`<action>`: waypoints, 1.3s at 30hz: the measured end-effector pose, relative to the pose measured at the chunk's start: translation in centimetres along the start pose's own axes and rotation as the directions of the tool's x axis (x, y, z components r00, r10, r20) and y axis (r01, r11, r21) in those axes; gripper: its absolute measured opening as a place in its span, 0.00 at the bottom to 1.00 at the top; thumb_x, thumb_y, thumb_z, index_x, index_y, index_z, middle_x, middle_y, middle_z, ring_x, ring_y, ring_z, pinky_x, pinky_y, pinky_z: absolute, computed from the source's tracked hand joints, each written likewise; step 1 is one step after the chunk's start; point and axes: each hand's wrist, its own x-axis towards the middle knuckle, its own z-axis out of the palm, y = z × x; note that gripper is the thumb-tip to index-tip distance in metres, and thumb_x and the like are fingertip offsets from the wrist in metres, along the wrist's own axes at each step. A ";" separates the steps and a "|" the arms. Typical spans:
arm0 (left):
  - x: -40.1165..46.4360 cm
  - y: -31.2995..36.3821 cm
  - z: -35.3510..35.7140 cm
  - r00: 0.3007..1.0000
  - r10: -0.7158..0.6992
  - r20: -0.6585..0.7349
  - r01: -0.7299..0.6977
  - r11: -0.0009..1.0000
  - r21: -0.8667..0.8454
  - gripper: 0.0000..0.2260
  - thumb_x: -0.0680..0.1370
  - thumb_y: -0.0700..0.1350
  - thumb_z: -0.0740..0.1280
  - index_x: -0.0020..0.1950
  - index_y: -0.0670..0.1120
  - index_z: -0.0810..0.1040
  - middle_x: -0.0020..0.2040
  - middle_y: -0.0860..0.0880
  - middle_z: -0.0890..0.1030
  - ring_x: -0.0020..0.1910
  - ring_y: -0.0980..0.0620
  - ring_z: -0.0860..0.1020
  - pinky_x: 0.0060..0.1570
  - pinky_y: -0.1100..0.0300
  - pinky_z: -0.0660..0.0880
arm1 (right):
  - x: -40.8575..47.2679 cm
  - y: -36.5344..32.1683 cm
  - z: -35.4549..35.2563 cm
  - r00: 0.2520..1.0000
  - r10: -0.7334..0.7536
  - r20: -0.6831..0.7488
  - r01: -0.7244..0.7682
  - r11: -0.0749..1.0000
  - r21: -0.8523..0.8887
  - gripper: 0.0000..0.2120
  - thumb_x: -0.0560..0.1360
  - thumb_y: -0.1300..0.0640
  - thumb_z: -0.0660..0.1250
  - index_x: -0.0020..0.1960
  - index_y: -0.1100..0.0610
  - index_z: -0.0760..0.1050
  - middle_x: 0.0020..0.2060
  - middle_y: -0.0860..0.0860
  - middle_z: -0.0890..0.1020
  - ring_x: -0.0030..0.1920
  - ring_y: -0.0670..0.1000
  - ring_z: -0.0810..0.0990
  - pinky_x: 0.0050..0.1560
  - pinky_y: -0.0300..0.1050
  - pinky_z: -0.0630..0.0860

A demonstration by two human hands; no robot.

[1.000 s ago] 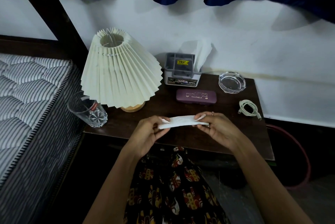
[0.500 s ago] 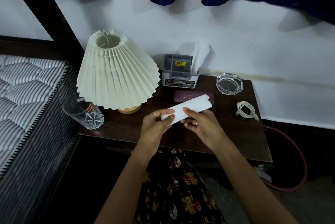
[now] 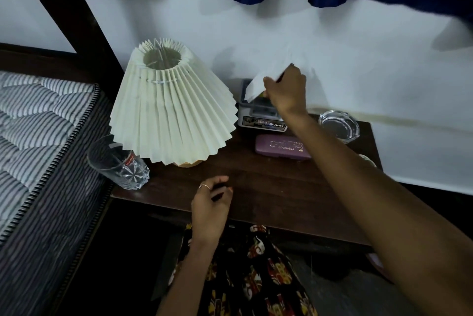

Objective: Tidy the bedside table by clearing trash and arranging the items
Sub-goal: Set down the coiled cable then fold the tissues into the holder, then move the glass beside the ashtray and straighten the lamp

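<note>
A: Where is room on the bedside table (image 3: 268, 195)?
B: Bare wood at six o'clock. Lamp (image 3: 171, 108) and glass (image 3: 120, 164) block nine; organizer box (image 3: 258, 113), purple case (image 3: 281, 148), ashtray (image 3: 339, 126) crowd twelve to two.

- Grey tissue box (image 3: 261, 121), front panel: sticker strip with "OPEL" in white letters at its right end; the rest of the strip is too small to read.
- Purple case (image 3: 282, 148), lid: "ROURKELA" in pale letters; the line above it is illegible.
- Drinking glass (image 3: 120, 163): red label, lettering unreadable.
</note>
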 end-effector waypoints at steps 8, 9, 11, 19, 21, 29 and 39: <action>0.3 -0.1 0.0 0.997 0.074 -0.015 -0.072 0.991 0.109 0.11 0.75 0.36 0.68 0.51 0.51 0.77 0.54 0.53 0.77 0.50 0.60 0.78 0.40 0.78 0.71 | 1.3 0.8 3.1 0.997 -0.071 0.042 0.075 0.989 -0.127 0.13 0.73 0.64 0.63 0.56 0.67 0.70 0.45 0.60 0.80 0.46 0.60 0.80 0.42 0.45 0.75; 0.3 -0.1 0.1 0.997 0.081 -0.012 -0.079 0.990 0.117 0.11 0.75 0.36 0.68 0.51 0.51 0.77 0.53 0.53 0.77 0.49 0.61 0.78 0.40 0.78 0.72 | 1.3 0.7 3.3 0.997 -0.066 0.048 0.072 0.988 -0.135 0.15 0.73 0.63 0.65 0.58 0.66 0.69 0.43 0.60 0.79 0.47 0.60 0.80 0.45 0.47 0.76; 0.3 -0.1 0.1 0.995 0.096 -0.007 -0.094 0.987 0.132 0.11 0.75 0.36 0.68 0.51 0.52 0.77 0.53 0.54 0.76 0.49 0.61 0.78 0.40 0.77 0.72 | 1.2 0.8 3.6 0.997 -0.057 0.053 0.063 0.991 -0.120 0.20 0.73 0.59 0.67 0.61 0.64 0.66 0.39 0.56 0.78 0.44 0.58 0.80 0.45 0.47 0.77; 0.4 -0.2 0.3 0.994 0.107 0.005 -0.106 0.981 0.164 0.12 0.75 0.36 0.69 0.51 0.52 0.77 0.52 0.55 0.76 0.49 0.60 0.78 0.40 0.78 0.71 | 0.8 1.9 3.5 0.997 -0.038 0.066 0.042 0.997 -0.061 0.21 0.74 0.56 0.68 0.63 0.62 0.67 0.45 0.59 0.82 0.45 0.55 0.82 0.48 0.45 0.77; 0.3 -0.2 0.3 0.994 0.111 0.013 -0.111 0.979 0.171 0.12 0.75 0.36 0.69 0.51 0.53 0.77 0.52 0.55 0.76 0.49 0.60 0.78 0.40 0.78 0.71 | 0.5 2.1 2.9 0.996 -0.048 0.070 0.053 0.997 -0.062 0.19 0.74 0.57 0.67 0.62 0.61 0.68 0.48 0.60 0.82 0.44 0.53 0.82 0.45 0.40 0.75; 0.2 -0.1 0.4 0.986 0.168 0.018 -0.168 0.960 0.223 0.12 0.74 0.35 0.69 0.50 0.51 0.77 0.52 0.52 0.77 0.48 0.57 0.79 0.39 0.78 0.71 | -2.5 3.2 -2.7 0.992 -0.123 -0.008 0.120 0.982 -0.146 0.09 0.75 0.61 0.65 0.53 0.63 0.76 0.35 0.56 0.82 0.36 0.53 0.81 0.39 0.31 0.72; -1.0 0.5 -0.3 0.972 0.235 -0.014 -0.220 0.929 0.297 0.10 0.74 0.35 0.69 0.51 0.48 0.78 0.51 0.50 0.77 0.45 0.56 0.79 0.41 0.74 0.72 | -11.4 7.8 -5.6 0.999 -0.003 0.053 0.012 0.988 -0.154 0.05 0.73 0.66 0.65 0.46 0.59 0.77 0.38 0.51 0.80 0.40 0.56 0.83 0.49 0.51 0.80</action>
